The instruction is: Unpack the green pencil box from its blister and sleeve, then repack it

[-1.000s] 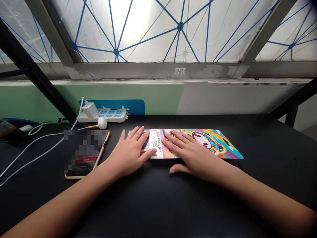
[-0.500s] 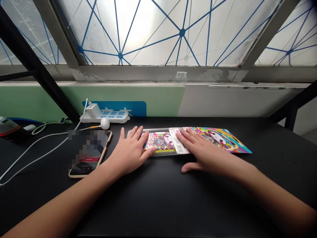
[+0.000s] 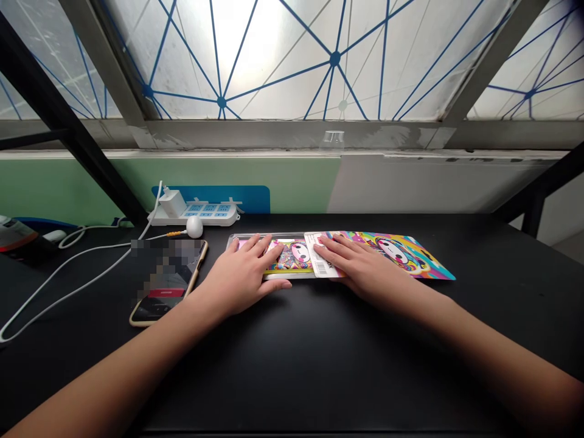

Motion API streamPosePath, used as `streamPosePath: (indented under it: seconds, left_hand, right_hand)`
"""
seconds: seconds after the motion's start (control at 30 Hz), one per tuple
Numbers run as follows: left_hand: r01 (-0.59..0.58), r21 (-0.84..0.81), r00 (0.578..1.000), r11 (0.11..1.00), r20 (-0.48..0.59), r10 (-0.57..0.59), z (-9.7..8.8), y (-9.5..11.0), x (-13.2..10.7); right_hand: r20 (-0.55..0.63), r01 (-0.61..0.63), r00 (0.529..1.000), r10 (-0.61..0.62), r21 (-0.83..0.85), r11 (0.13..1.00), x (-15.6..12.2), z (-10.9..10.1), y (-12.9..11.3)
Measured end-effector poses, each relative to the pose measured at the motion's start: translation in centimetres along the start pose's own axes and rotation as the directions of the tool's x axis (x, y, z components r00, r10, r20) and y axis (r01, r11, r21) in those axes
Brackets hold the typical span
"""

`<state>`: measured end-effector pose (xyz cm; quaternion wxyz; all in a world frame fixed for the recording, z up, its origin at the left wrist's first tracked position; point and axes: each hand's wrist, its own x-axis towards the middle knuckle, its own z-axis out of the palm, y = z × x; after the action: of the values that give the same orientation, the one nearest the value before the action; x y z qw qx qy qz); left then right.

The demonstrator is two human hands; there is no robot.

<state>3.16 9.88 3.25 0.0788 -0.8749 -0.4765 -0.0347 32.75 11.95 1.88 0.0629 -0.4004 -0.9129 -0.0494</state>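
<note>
A clear plastic tray lies flat on the black table, with a colourful cartoon-printed packet inside it. Over its right part rests a bright cartoon-printed card with a white barcode strip along its left edge. My left hand lies flat on the tray's left part, fingers spread, covering some of the packet. On the card, near the white strip, my right hand presses with fingers stretched out; its thumb is mostly hidden under the hand.
A phone in a tan case lies left of my left hand. Behind it stand a white power strip with a plugged charger, and a round white piece on a cable. A dark bottle-like object lies far left. Black frame bars flank the table.
The card and my right hand have shifted slightly left over the tray. My right thumb has tucked in, and more of the tray's left end shows by my left hand.
</note>
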Motion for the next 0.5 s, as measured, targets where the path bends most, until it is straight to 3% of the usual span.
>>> streamPosePath:
  seconds: [0.27, 0.4, 0.5]
  left_hand:
    - [0.065, -0.124, 0.994, 0.99, 0.095, -0.053, -1.4, -2.5, 0.3]
    - [0.018, -0.158, 0.994, 0.987, 0.113, 0.0, -1.2, -3.8, 0.4]
    - [0.002, -0.128, 0.997, 0.992, 0.078, 0.008, -0.8, -3.8, 0.5]
  right_hand:
    - [-0.002, -0.01, 1.0, 0.01, 0.01, 1.0, -2.8, -0.3, 4.8]
    - [-0.071, -0.105, 0.992, 0.105, -0.008, 0.994, -5.4, -1.7, 7.5]
    - [-0.182, -0.163, 0.971, 0.157, -0.019, 0.986, -6.8, -3.6, 7.3]
